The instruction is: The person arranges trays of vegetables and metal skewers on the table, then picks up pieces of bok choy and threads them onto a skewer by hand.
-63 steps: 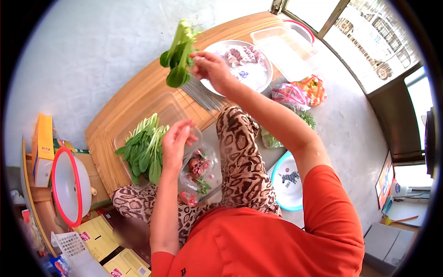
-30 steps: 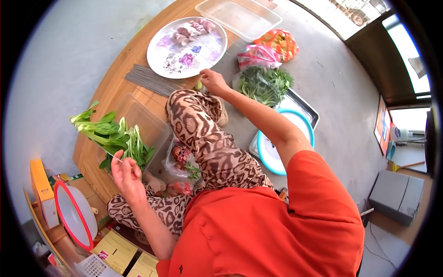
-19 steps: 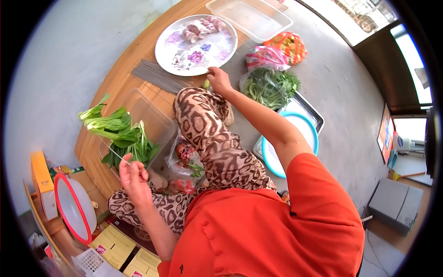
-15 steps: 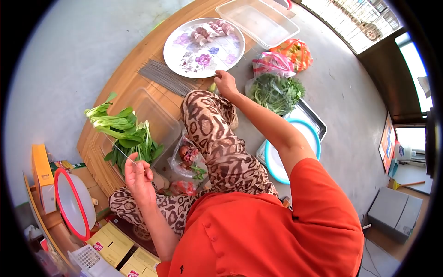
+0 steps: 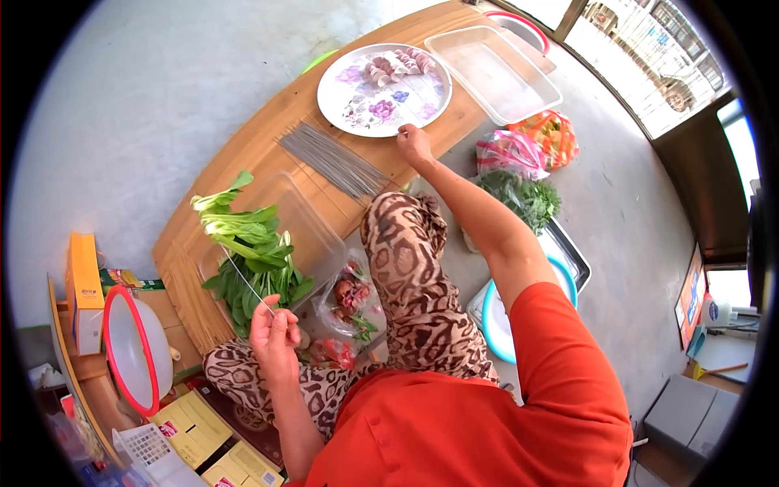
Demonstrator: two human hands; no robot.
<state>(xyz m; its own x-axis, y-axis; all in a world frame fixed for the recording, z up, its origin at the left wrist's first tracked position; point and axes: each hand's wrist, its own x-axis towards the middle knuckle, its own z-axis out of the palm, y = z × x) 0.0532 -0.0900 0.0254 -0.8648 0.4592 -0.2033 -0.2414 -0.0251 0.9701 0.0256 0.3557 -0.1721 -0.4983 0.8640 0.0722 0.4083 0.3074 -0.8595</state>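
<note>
My left hand [image 5: 276, 337] pinches the lower end of a thin metal skewer [image 5: 243, 280]. Green bok choy [image 5: 237, 227] is threaded on its upper end, above a clear plastic tub [image 5: 312, 219]. More leafy bok choy [image 5: 251, 296] lies in that tub. My right hand [image 5: 415, 144] is closed at the near rim of a white floral plate [image 5: 357, 109]; its fingertips are partly hidden. Rolled pinkish meat pieces [image 5: 398, 65] rest on the plate's far side. A bundle of bare metal skewers [image 5: 333, 158] lies on the wooden table [image 5: 243, 138] between my hands.
Another clear plastic tub [image 5: 495, 77] stands right of the plate. Bagged greens [image 5: 523, 199], a pink-striped bag [image 5: 511, 154] and a blue-rimmed lid [image 5: 503, 325] are on the right. Bagged red onions [image 5: 350, 294] sit by my knee. A red-rimmed basin [image 5: 134, 353] leans at left.
The view has shifted, so most things appear further right and lower. The plate has slid away from the skewer bundle, with my right hand at its rim. My left hand still holds the skewer.
</note>
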